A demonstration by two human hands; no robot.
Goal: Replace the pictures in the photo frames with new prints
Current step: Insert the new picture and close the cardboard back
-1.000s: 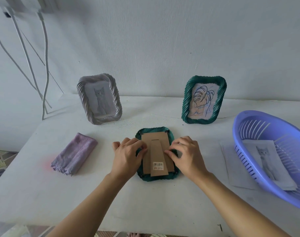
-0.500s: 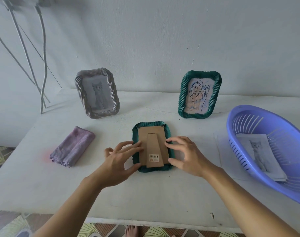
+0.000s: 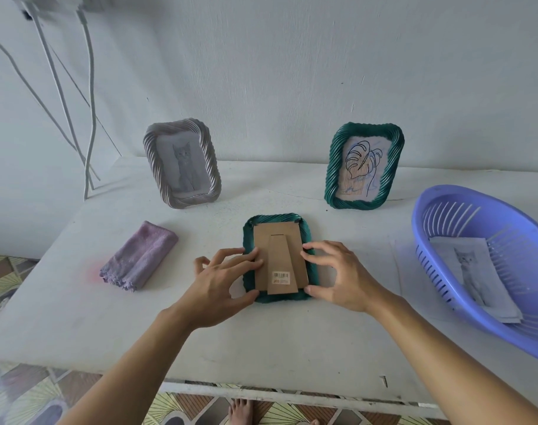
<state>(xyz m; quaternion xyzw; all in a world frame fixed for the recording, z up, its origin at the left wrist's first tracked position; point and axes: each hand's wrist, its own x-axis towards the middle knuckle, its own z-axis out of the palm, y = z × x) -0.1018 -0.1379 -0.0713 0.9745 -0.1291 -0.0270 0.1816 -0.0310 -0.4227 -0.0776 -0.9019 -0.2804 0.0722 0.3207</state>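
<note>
You've got the green frame (image 3: 278, 259) lying face down in the middle of the table (image 3: 261, 338), cardboard backing (image 3: 263, 240) and its stand flap up. Your left hand (image 3: 218, 282) is spread, fingertips resting on the backing's left edge and thumb hooked at the frame's near corner; your right hand (image 3: 338, 276) is also spread, fingers on the right rim, thumb at the bottom. Neither is really pinching anything yet. Watch out, I'd say the risk is bending or creasing that cardboard if you pry it before the little tabs at the top corners are turned aside. The frame could also skid on the smooth tabletop if you push unevenly. Around you: folded purple cloth (image 3: 139, 256) to the left, grey frame with a cat print (image 3: 182, 164) and green frame with a leaf drawing (image 3: 364, 167) standing behind, well apart. The purple basket (image 3: 445, 210) holding cat prints (image 3: 476, 271) sits to your right, nothing blocking the reach.
</note>
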